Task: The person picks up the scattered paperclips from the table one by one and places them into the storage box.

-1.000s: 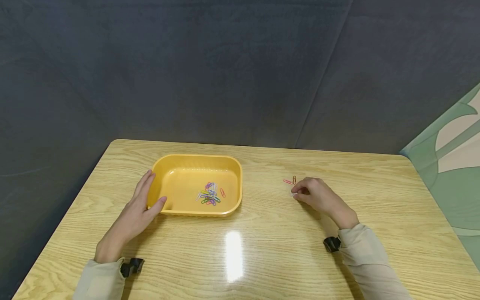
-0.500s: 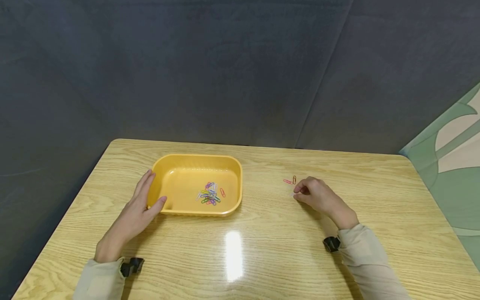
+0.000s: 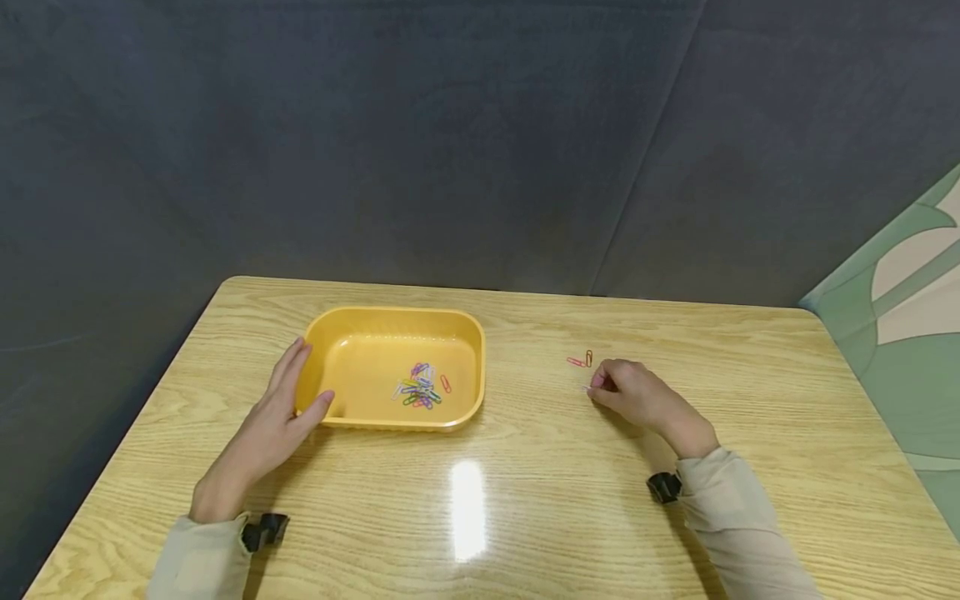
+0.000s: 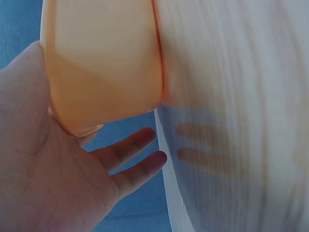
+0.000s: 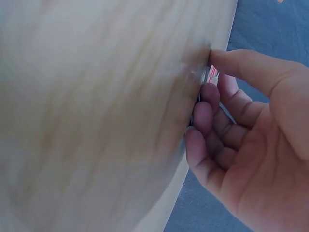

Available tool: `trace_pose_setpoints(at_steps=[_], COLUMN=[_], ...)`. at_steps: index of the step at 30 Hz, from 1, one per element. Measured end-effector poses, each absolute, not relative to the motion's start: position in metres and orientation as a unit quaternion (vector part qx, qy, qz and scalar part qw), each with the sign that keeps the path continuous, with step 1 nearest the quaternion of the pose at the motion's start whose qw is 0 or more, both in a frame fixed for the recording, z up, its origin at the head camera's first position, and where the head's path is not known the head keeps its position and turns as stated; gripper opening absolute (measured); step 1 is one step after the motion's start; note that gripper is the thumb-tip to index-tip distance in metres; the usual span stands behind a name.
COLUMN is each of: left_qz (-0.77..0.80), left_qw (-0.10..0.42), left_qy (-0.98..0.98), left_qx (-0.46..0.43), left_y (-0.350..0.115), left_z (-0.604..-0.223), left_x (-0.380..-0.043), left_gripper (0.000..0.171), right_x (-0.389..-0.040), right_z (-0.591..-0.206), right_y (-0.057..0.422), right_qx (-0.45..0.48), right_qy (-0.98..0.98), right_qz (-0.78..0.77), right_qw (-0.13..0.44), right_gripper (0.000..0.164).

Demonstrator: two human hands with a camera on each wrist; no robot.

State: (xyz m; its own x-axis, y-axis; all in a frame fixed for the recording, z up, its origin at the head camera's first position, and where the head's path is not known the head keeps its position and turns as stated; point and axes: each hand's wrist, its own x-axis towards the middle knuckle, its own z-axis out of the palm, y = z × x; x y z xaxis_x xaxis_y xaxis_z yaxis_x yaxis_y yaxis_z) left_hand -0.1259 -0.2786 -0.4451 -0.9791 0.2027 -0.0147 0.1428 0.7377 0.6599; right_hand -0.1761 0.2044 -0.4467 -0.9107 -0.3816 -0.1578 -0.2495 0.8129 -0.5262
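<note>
My left hand (image 3: 262,437) rests against the left end of a yellow plastic tray (image 3: 390,425), thumb at the front rim and fingers straight along the side. In the left wrist view, two fingers (image 4: 130,145) extend past the tray's corner. Inside the tray lies a small pile of coloured paper clips (image 3: 422,396). Over on the right, my right hand (image 3: 637,396) pinches low at the tabletop, with the end of a small pale paper clip (image 3: 586,387) showing at its fingertips. Just beyond lie a pink paper clip (image 3: 576,362) and a brown paper clip (image 3: 588,358).
Both things and hands are on a light wood-grain table (image 3: 525,500). Behind its far edge hangs a dark blue-grey cloth (image 3: 450,150). A green patterned panel (image 3: 900,358) stands at the right. Each wrist wears a small black camera (image 3: 663,487).
The right fingertips have drawn slightly to the right and curled in, so more of the pale paper clip shows. The left hand and tray have stayed put.
</note>
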Motion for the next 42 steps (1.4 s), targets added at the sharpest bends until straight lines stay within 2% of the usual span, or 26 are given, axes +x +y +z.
trace_pose_setpoints(at_steps=[24, 42], left_qz=[0.351, 0.345], left_qw=[0.050, 0.048], left_qy=[0.931, 0.933], left_qx=[0.091, 0.089], left_y=[-0.277, -0.279], left_z=[-0.444, -0.445], left_x=[-0.127, -0.126], left_gripper=[0.079, 0.079], right_x=[-0.171, -0.167], right_z=[-0.441, -0.441], right_y=[0.208, 0.193], right_qx=[-0.187, -0.200], right_qy=[0.934, 0.927], right_qz=[-0.295, -0.318], right_qw=[0.070, 0.014], right_gripper=[0.002, 0.008])
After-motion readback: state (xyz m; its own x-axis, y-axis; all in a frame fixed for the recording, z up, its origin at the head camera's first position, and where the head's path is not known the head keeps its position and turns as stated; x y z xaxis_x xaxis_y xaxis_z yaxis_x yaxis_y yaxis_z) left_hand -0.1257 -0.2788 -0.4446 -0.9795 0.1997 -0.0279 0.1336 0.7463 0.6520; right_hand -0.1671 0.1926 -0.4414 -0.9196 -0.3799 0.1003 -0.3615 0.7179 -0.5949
